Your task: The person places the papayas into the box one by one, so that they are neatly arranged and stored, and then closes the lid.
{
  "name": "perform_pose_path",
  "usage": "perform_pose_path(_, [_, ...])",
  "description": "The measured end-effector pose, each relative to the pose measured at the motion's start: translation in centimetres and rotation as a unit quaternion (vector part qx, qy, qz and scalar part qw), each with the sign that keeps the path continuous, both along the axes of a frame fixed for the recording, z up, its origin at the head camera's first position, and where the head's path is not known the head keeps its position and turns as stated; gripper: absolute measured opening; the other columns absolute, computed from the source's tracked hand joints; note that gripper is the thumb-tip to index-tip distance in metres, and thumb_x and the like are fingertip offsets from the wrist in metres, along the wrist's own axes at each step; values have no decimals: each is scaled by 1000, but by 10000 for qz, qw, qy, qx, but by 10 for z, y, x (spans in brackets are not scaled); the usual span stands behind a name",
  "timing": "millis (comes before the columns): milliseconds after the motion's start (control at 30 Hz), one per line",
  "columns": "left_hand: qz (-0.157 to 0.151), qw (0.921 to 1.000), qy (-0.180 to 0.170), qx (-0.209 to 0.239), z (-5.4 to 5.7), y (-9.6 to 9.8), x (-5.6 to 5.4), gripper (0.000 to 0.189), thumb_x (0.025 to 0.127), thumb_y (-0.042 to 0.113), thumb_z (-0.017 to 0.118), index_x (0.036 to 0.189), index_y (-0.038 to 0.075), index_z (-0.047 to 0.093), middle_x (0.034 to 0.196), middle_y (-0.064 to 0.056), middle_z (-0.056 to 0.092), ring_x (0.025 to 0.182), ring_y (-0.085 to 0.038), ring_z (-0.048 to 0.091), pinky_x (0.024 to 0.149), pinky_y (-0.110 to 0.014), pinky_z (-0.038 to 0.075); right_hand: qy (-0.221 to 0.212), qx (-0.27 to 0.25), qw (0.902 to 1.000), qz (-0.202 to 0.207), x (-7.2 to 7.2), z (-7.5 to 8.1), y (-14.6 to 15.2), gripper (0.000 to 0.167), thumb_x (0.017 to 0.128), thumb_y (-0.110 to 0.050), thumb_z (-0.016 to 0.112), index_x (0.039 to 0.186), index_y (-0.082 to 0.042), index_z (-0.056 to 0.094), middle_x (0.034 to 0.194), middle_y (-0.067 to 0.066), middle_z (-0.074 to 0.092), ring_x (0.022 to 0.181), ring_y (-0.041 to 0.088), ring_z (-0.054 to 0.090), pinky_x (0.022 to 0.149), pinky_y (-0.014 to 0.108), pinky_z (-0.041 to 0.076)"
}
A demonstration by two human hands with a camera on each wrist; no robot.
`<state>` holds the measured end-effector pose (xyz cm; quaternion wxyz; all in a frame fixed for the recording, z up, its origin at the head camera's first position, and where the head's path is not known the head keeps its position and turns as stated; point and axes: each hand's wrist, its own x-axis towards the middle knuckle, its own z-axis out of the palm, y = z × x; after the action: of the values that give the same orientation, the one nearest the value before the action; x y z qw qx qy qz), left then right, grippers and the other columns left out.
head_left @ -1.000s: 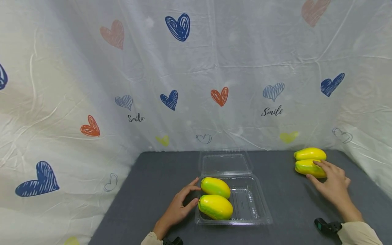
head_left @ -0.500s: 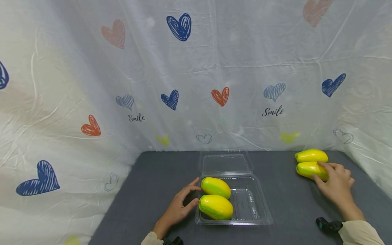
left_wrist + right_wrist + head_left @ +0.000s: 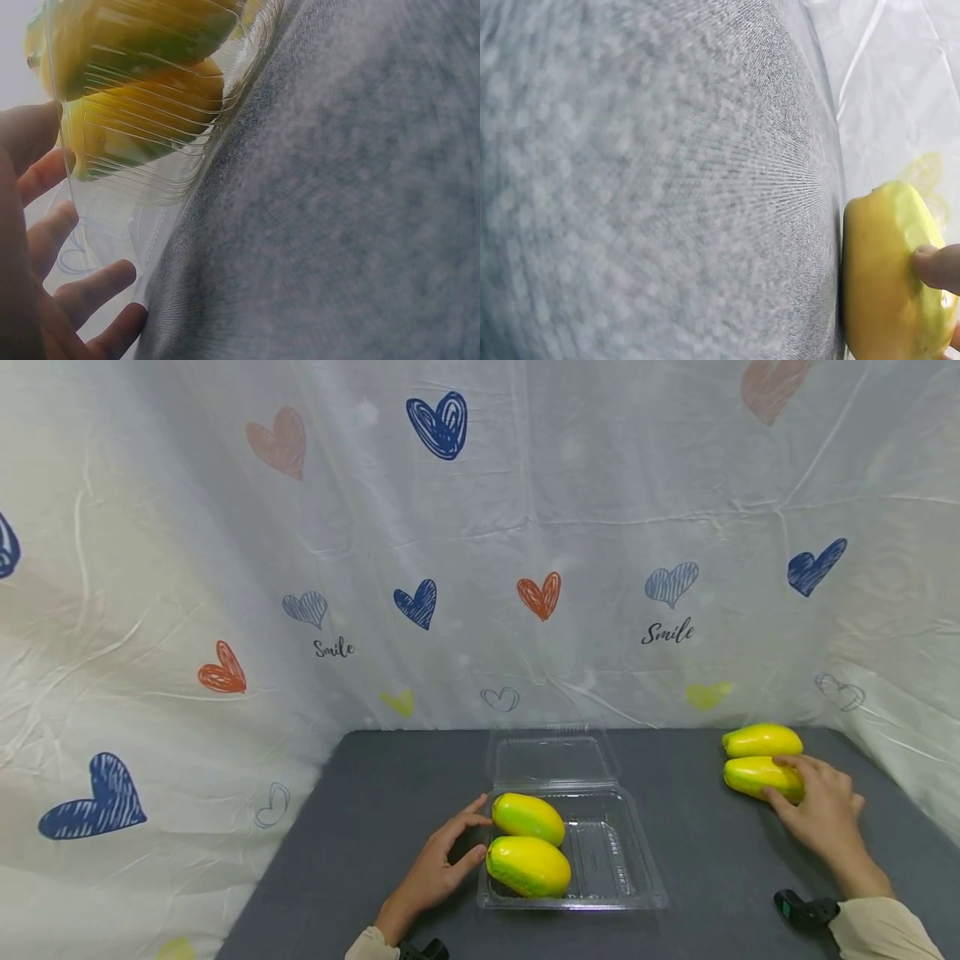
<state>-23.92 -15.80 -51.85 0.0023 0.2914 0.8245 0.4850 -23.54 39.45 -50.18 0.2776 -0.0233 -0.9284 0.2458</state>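
Observation:
My right hand (image 3: 821,810) grips the nearer of two yellow-green papayas at the right, its thumb and fingers around that papaya's (image 3: 757,777) right end. In the right wrist view the thumb presses on the yellow papaya (image 3: 889,277), which lies on the cloth. Right behind it is the second papaya (image 3: 761,741). At the left side of a clear plastic clamshell box (image 3: 645,893), my left hand (image 3: 438,864) rests with spread fingers at the rim. Inside the box's left half lie two more papayas, a far one (image 3: 528,818) and a near one (image 3: 528,867).
The box's transparent lid (image 3: 551,760) is folded back flat behind its base. A dark grey cloth (image 3: 375,793) covers the table. White curtains (image 3: 480,527) with printed hearts hang along the back and sides. A black wrist strap (image 3: 806,912) sits below the right hand.
My right hand has come in around the nearer papaya on the right and taken hold of it, shifting slightly rightward. The left hand and the box have stayed put.

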Motion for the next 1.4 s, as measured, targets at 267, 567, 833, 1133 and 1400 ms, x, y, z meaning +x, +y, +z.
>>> perform_pose_path(267, [-7, 10000, -21, 35, 1, 1, 1, 31, 105, 25, 59, 134, 34, 57, 166, 12, 33, 155, -21, 30, 120, -65, 30, -127, -60, 9998, 154, 2, -4, 1, 46, 96, -22, 70, 131, 0, 51, 132, 42, 44, 114, 65, 36, 76, 72, 26])
perform_pose_path(567, [5, 10000, -19, 24, 0, 0, 1, 31, 104, 26, 59, 134, 35, 56, 166, 11, 33, 155, -20, 30, 120, -65, 29, -166, 76, 9994, 299, 2, -3, 3, 60, 95, -24, 72, 143, 3, 48, 130, 41, 42, 113, 65, 34, 77, 72, 27])
perform_pose_path(833, [-77, 9998, 209, 14, -1, 1, 0, 32, 105, 21, 57, 136, 32, 56, 167, 3, 34, 154, -28, 33, 116, -66, 33, -143, -68, 9980, 617, 1, -3, 3, 56, 93, -14, 74, 138, 5, 47, 131, 47, 40, 116, 67, 35, 88, 76, 27])
perform_pose_path(1133, [-40, 9999, 119, 13, 0, 0, 1, 32, 105, 23, 58, 134, 34, 56, 166, 6, 34, 154, -26, 33, 117, -65, 32, -102, -194, 9979, 613, 3, -4, 2, 56, 91, -8, 75, 136, 8, 47, 130, 46, 42, 116, 64, 36, 90, 75, 29])
perform_pose_path(1400, [-8, 10000, -60, 30, 1, 1, 1, 31, 105, 25, 59, 134, 36, 56, 166, 10, 33, 155, -23, 31, 119, -65, 29, 169, -305, 9982, 497, 5, -7, -1, 56, 89, -10, 77, 135, 8, 51, 129, 45, 45, 115, 63, 38, 91, 74, 29])
